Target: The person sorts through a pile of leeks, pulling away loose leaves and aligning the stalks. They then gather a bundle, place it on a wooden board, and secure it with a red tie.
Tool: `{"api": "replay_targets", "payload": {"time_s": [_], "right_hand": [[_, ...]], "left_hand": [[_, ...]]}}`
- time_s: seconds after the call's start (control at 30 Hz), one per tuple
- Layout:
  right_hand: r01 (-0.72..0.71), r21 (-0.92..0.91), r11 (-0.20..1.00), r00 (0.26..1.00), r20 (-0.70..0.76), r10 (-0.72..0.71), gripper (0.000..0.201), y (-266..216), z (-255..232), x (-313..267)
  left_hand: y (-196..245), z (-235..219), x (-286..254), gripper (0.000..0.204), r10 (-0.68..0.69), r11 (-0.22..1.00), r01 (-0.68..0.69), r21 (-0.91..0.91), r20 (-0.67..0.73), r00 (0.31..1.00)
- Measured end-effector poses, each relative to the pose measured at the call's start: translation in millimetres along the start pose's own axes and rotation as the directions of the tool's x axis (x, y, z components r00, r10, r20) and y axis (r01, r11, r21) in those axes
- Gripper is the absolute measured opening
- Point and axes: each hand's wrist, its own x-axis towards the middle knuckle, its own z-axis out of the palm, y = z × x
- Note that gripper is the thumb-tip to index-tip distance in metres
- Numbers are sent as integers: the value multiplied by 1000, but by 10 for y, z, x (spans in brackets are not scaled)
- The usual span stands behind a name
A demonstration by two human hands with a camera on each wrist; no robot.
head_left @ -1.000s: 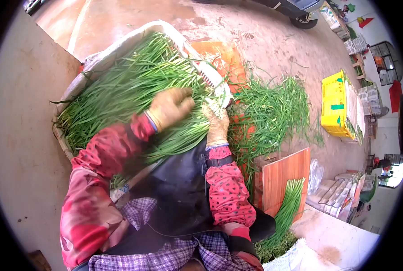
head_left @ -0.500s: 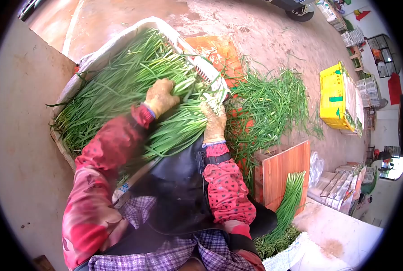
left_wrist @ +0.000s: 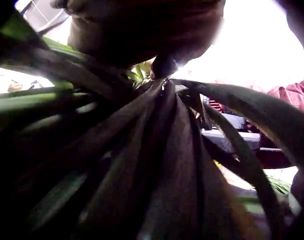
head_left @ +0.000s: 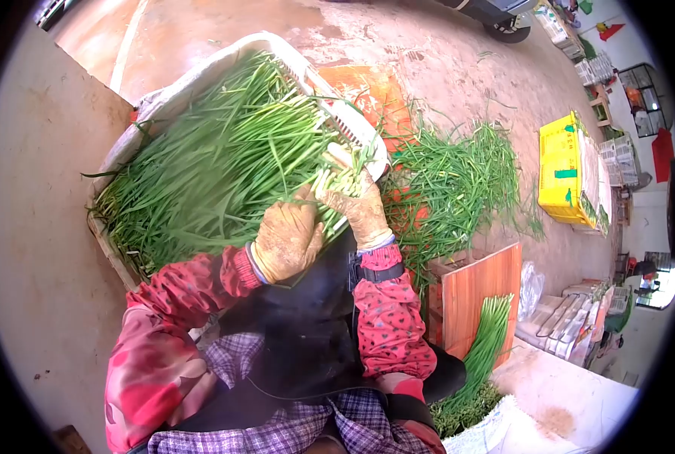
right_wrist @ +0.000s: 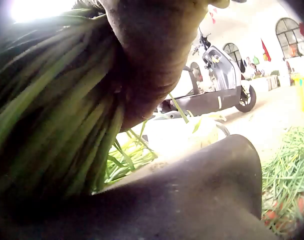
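Green chive bunch (head_left: 330, 185) now gripped by both hands; left hand (head_left: 286, 236) drawn back beside right hand (head_left: 356, 208).

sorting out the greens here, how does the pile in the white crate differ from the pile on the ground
The greens in the white crate are a dense heap of long stalks lying mostly one way, and both gloved hands, left hand and right hand, grip a bunch of them. The greens on the ground are a thinner, scattered tangle that nothing touches. Both look like the same slender green stalks.
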Motion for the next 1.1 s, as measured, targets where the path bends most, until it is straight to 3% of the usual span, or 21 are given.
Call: {"api": "replay_targets", "payload": {"time_s": [0.07,0.13,0.2,0.27,0.3,0.33,0.4,0.43,0.47,0.53,0.6,0.67,0.73,0.77,0.8,0.87,0.93,1.0,1.03,1.07,1.1], "right_hand": [[-51,7,999,999,-6,51,57,27,-25,2],[-112,60,992,992,-43,115,43,49,-37,-49],[-31,-9,999,996,-78,30,26,134,-69,-73],[55,-82,995,989,-133,-66,25,208,-100,-114],[36,-7,999,988,-149,-36,24,223,-78,-119],[24,64,998,984,-178,-12,24,198,-47,-129],[33,-14,999,982,-186,-35,28,164,-57,-134],[36,-25,999,984,-174,-40,33,238,-92,-124],[29,38,999,986,-166,-22,38,260,-55,-135],[74,45,996,988,-141,-67,49,188,87,-180],[91,-52,994,968,-231,-101,50,290,76,-163],[97,-44,994,960,-259,-105,34,429,63,-148],[108,4,994,972,-211,-105,24,338,49,-126],[100,19,995,965,-244,-92,23,294,29,-108],[89,24,996,958,-277,-79,22,240,6,-122],[95,174,980,954,-297,-40,22,117,-28,-229],[190,140,972,933,-332,-135,25,-144,141,-304],[191,14,982,917,-359,-173,28,-53,198,-357],[140,-15,990,932,-335,-137,32,-25,111,-391],[201,154,967,934,-329,-142,33,61,35,-439],[246,129,961,907,-380,-181,33,23,25,-523]], "left_hand": [[-33,-37,-11,34,-26,997,32,-67,95,995],[-168,-111,-38,25,58,973,-59,-225,-7,998],[-438,-102,-29,27,-214,851,175,-495,-22,977],[-674,-163,203,35,-296,872,226,-434,-99,950],[-713,-137,278,40,-388,699,347,-625,75,918],[-763,2,282,45,-274,714,262,-650,85,958],[-677,204,199,45,59,914,14,-406,168,984],[-580,428,60,43,52,951,-44,-305,18,998],[-560,522,42,39,-62,951,68,-302,29,998],[-370,358,177,33,55,943,-71,-325,-58,997],[-296,404,131,28,19,977,-25,-212,-33,999],[-218,352,115,27,-41,965,41,-258,5,999],[-326,323,74,37,64,966,-70,-248,-30,997],[-268,319,56,57,-208,904,192,-381,-2,978],[-158,114,52,77,-97,948,104,-299,38,995],[42,-138,-1,85,76,986,-60,-153,99,992],[77,-99,52,86,152,987,-148,-57,78,985],[74,54,50,83,42,989,-23,-147,123,992],[144,51,52,81,38,999,-35,-25,141,989],[254,55,35,79,37,994,-53,91,163,986],[519,-97,70,79,80,951,-115,286,132,988]]}}
